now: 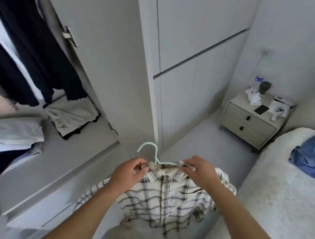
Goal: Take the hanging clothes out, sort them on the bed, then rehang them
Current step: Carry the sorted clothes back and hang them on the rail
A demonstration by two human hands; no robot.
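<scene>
Both hands are holding a plaid shirt [166,199] up over the floor beside the bed [277,191]. Left hand [125,172] is pinching the collar's left side; right hand [199,170] is pinching the right shoulder against a mint hanger [151,152]. Farther off, dark clothes [28,46] are hanging in the open wardrobe.

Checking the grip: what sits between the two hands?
Head view: the mint hanger's neck and the plaid shirt's collar lie between left hand and right hand.
</scene>
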